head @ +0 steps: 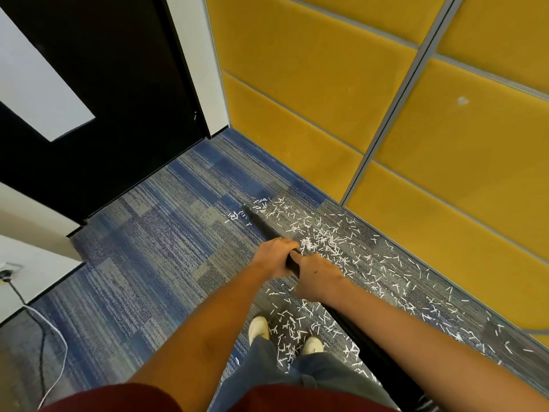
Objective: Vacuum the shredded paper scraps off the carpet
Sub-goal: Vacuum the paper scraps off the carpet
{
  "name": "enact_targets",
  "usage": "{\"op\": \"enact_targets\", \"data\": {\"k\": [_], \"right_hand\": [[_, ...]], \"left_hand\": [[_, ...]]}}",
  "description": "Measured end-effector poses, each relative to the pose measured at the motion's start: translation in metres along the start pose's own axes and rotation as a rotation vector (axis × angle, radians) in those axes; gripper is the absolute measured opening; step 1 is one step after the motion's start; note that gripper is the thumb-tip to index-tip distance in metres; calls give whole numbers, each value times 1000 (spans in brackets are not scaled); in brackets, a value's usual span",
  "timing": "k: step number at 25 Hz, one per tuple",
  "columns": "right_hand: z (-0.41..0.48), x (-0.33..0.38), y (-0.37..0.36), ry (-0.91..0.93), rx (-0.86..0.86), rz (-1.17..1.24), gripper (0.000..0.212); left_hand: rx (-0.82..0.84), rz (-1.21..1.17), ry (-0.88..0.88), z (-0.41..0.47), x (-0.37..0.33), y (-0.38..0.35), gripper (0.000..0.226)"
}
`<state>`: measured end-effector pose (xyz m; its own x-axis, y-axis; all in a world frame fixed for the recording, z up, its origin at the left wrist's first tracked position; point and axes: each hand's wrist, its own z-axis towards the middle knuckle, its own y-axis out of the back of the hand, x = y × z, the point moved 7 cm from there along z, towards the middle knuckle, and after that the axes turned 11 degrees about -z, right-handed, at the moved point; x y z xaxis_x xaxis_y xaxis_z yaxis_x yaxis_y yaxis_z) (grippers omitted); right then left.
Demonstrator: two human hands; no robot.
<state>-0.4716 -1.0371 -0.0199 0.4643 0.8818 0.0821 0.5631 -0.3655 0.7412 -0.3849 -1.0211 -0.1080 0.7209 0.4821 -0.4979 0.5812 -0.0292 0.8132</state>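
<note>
Black vacuum wand [261,226] is gripped with fingers curled round it, left hand [274,257] nearer the tip, right hand [316,281] just behind. Its long axis is pointed away and leftward; the paper scraps [323,239] are spread mostly rightward over the carpet [148,233], along the yellow wall [445,173]. The nozzle mouth is hard to make out; the vacuum body is not seen.

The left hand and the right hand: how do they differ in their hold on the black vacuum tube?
The left hand grips the black vacuum tube further forward, nearer its tip; the right hand grips just behind it. The left hand wraps over from the left side, the right hand from the right, its thumb lying along the tube. Both grip the same tube.
</note>
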Motion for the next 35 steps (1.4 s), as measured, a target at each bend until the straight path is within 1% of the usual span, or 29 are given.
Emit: {"op": "enact_targets", "data": {"k": [5, 8, 12, 15, 20, 25, 31, 35], "right_hand": [[-10, -1, -7, 91, 4, -24, 63], [-9, 5, -15, 133, 6, -62, 65], [-9, 3, -20, 123, 10, -63, 66], [-12, -4, -18, 108, -11, -47, 60], [-7, -7, -11, 97, -11, -14, 64], [1, 0, -7, 94, -16, -10, 62], [14, 13, 2, 97, -33, -6, 64], [19, 15, 2, 77, -14, -17, 66]], "left_hand": [[-14, 5, 32, -17, -1, -6, 16], [-21, -14, 65, -28, 5, -11, 13], [-44, -45, 89, -32, 6, -16, 13], [-57, -58, 68, -27, 0, -18, 15], [-63, -77, 76, -19, -2, -14, 17], [-59, -102, 77, -19, 8, -7, 19], [-93, -62, 76, -18, 26, 10, 17], [-49, -78, 87, -15, 31, 8, 17]]}}
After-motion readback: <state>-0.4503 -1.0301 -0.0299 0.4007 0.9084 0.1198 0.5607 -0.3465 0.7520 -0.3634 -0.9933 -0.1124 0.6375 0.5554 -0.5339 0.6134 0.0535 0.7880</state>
